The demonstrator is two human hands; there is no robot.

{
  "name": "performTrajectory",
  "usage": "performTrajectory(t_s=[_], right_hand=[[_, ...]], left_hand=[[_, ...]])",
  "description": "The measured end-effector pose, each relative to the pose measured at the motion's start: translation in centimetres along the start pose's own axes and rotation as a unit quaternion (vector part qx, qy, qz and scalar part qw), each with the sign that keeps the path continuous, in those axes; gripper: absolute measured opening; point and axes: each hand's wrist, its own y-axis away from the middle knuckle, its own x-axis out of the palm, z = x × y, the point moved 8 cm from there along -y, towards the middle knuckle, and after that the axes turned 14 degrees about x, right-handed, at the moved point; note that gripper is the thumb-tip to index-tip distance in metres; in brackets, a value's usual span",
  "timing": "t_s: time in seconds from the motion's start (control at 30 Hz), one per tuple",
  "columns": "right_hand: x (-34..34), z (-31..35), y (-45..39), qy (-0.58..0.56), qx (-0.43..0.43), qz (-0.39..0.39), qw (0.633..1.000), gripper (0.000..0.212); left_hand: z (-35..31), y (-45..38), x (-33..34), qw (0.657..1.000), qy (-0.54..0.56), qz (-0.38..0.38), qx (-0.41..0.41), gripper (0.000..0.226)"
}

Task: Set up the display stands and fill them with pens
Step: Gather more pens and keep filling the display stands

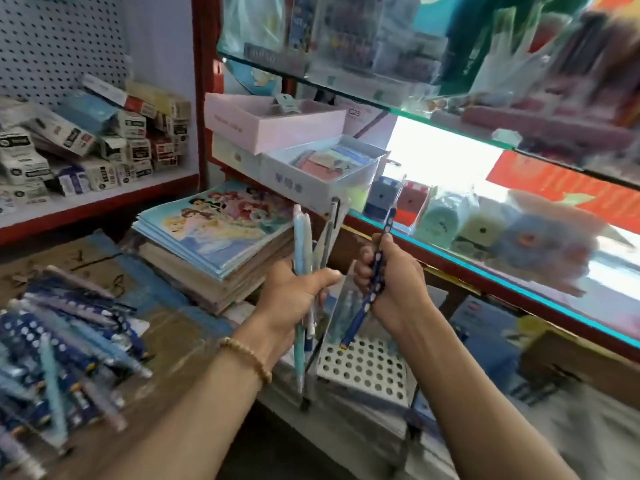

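Centrally, a bunch of pens [304,244] is gripped upright in the left hand [294,296], fingers curled round the pale blue and grey barrels, thumb pointing to 3 o'clock. One dark blue pen [372,282] with white dots is gripped in the right hand [391,282], tilted, its lower tip toward 7 o'clock. The two hands are held near each other, not touching. A beaded bracelet [247,356] is seen on the left wrist.

Just below the hands, at 6 o'clock, the display stand [363,368] is seen: a flat white top perforated with round holes, clear plastic walls at its sides. Open room is limited to the gap above this perforated top. At 3 o'clock it is bounded by the red-framed, teal-edged glass counter [485,271]; at 11 o'clock by a stack of glossy cartoon books [221,230] with boxes piled above.

At 8 o'clock a loose heap of pens [62,348], navy dotted and light blue, is spread on a worn brown surface [180,341]. At 10 o'clock small cardboard cartons [86,143] are piled on a white shelf under pegboard. Much of the right side is blurred.
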Motion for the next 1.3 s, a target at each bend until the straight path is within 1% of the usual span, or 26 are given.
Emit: performTrajectory(t_s=[0.1, 0.17, 0.23, 0.33, 0.4, 0.47, 0.53, 0.6, 0.67, 0.7, 0.77, 0.83, 0.9, 0.97, 1.03, 1.13, 1.17, 1.2, 1.3], right_hand=[[-2.6, 0.9, 0.0, -0.052, 0.002, -0.029, 0.998, 0.030], [-4.0, 1.0, -0.5, -0.088, 0.002, -0.050, 0.995, 0.032], [-5.8, 0.8, -1.1, -0.117, -0.001, -0.082, 0.990, 0.033], [-8.8, 0.8, -1.7, -0.121, -0.016, -0.133, 0.984, 0.033], [-9.9, 0.9, -1.8, -0.085, -0.007, -0.153, 0.985, 0.041], [-10.3, 0.7, -1.6, -0.062, 0.014, -0.162, 0.985, 0.043], [-10.2, 0.7, -1.5, -0.049, 0.016, -0.151, 0.987, 0.040], [-10.1, 1.3, -1.3, -0.030, 0.001, -0.140, 0.990, 0.037], [-11.0, 2.5, -1.0, -0.004, -0.030, -0.151, 0.988, 0.026], [-11.7, 3.4, -0.5, 0.014, -0.055, -0.174, 0.983, 0.021], [-13.7, 5.5, 1.0, 0.073, -0.099, -0.233, 0.965, 0.021], [-15.8, 6.7, 2.3, 0.138, -0.111, -0.268, 0.947, 0.022], [-17.3, 7.1, 3.5, 0.188, -0.105, -0.276, 0.937, 0.023], [-18.2, 7.4, 5.0, 0.250, -0.108, -0.289, 0.918, 0.023], [-18.9, 8.0, 6.5, 0.329, -0.118, -0.290, 0.891, 0.022], [-20.5, 8.4, 8.7, 0.450, -0.111, -0.279, 0.841, 0.015], [-21.2, 8.3, 9.3, 0.466, -0.103, -0.276, 0.835, 0.011], [-21.8, 8.2, 9.8, 0.465, -0.096, -0.272, 0.837, 0.009], [-23.5, 7.9, 10.6, 0.421, -0.092, -0.270, 0.861, 0.005]], left_hand=[[1.0, 0.8, 3.5, 0.999, -0.018, 0.045, -0.005, 0.014], [1.9, 1.2, 4.9, 0.998, -0.026, 0.055, -0.012, 0.011], [3.0, 2.1, 6.1, 0.996, -0.035, 0.070, -0.036, 0.007], [4.1, 3.3, 8.0, 0.991, -0.004, 0.112, -0.073, 0.013], [4.2, 3.7, 9.3, 0.984, 0.026, 0.151, -0.088, 0.018], [4.0, 3.9, 10.0, 0.978, 0.037, 0.181, -0.094, 0.018], [3.9, 4.1, 10.5, 0.974, 0.035, 0.200, -0.097, 0.015], [3.8, 4.2, 10.8, 0.971, 0.033, 0.216, -0.097, 0.009], [3.8, 4.3, 11.1, 0.968, 0.049, 0.224, -0.106, 0.009], [3.9, 4.2, 11.1, 0.966, 0.056, 0.225, -0.112, 0.010], [4.2, 4.1, 11.1, 0.965, 0.056, 0.227, -0.119, 0.015], [4.5, 3.9, 11.1, 0.966, 0.047, 0.225, -0.121, 0.020], [4.8, 3.7, 11.0, 0.968, 0.036, 0.217, -0.119, 0.022], [4.9, 3.4, 11.1, 0.970, 0.028, 0.209, -0.119, 0.019], [4.9, 3.3, 11.4, 0.970, 0.033, 0.208, -0.123, 0.015], [5.1, 3.3, 12.5, 0.968, 0.038, 0.216, -0.124, 0.011], [5.3, 3.4, 12.9, 0.968, 0.036, 0.218, -0.122, 0.011], [5.4, 3.5, 13.2, 0.968, 0.034, 0.218, -0.122, 0.011], [6.0, 4.0, 14.1, 0.968, 0.028, 0.219, -0.122, 0.015]])
